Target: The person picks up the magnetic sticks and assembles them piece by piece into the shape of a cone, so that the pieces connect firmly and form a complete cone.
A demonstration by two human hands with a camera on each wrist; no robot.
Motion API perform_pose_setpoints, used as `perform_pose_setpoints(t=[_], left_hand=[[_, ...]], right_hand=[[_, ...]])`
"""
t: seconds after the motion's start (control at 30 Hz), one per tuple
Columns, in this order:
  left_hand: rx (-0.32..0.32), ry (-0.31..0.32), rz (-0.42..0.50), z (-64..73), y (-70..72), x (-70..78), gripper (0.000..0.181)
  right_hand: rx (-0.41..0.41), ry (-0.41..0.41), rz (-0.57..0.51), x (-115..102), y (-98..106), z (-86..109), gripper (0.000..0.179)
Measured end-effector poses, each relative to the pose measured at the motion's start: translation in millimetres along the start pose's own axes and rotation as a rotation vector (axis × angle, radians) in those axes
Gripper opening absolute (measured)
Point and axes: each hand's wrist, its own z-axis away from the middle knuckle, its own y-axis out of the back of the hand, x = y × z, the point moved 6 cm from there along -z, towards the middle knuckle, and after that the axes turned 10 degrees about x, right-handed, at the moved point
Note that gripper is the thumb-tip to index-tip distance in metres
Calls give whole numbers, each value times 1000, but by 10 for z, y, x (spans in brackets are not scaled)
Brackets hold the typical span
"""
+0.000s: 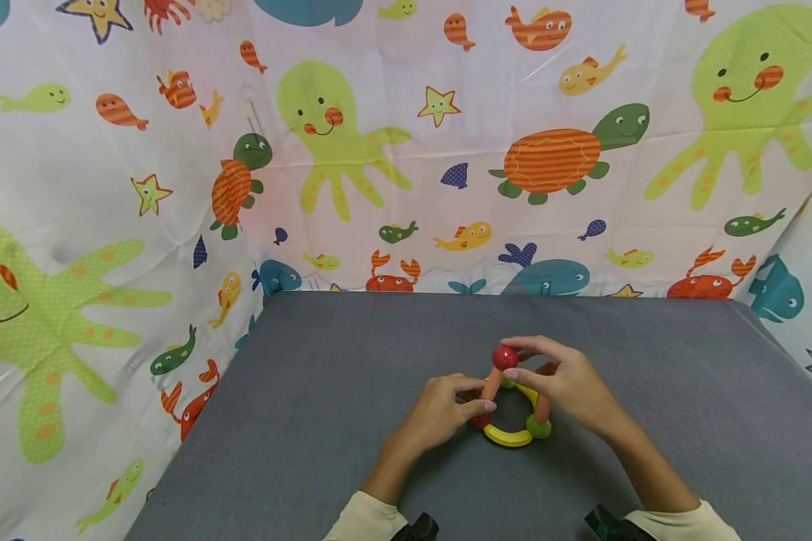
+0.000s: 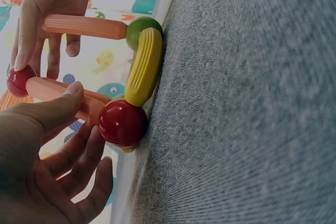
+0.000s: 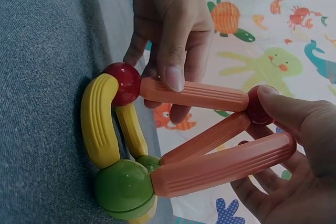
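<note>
A toy frame stands on the table, its base a ring of yellow curved bars joined by a red ball and two green balls. Orange-pink sticks rise from these balls. The thumb and fingers of my left hand pinch the stick above the lower red ball. My right hand pinches the upper red ball between thumb and fingers. Two sticks lean to that upper ball. The third stick rises from the near green ball, its top end apart from the upper ball, beside my right fingers.
Grey cloth covers the table. Behind it and at both sides hangs a white curtain printed with sea animals. Dark wrist devices show at both cuffs.
</note>
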Motion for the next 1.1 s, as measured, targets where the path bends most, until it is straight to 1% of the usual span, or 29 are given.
perform_pose_setpoints(t=[0.17,0.4,0.5,0.63,0.8,0.97,1.1], left_hand=[[3,-9,-1,2,-4,-4,34],[10,-19,2,13,5,-14,31],[8,-16,2,17,7,-10,31],[4,-8,1,16,6,-12,32],[6,7,-4,5,-3,-31,33],[6,8,-8,-7,-14,-34,33],[1,11,-3,-6,-14,-28,32]], right_hand=[[-13,-2,-19,-12,-10,6,47],[-6,34,-14,-32,-19,-7,45],[-16,41,-10,-20,-12,-16,45],[-58,42,-30,4,33,-29,45],[-106,43,-44,55,163,-40,45],[-162,46,-43,122,291,-36,39],[-225,14,-49,179,331,-23,35]])
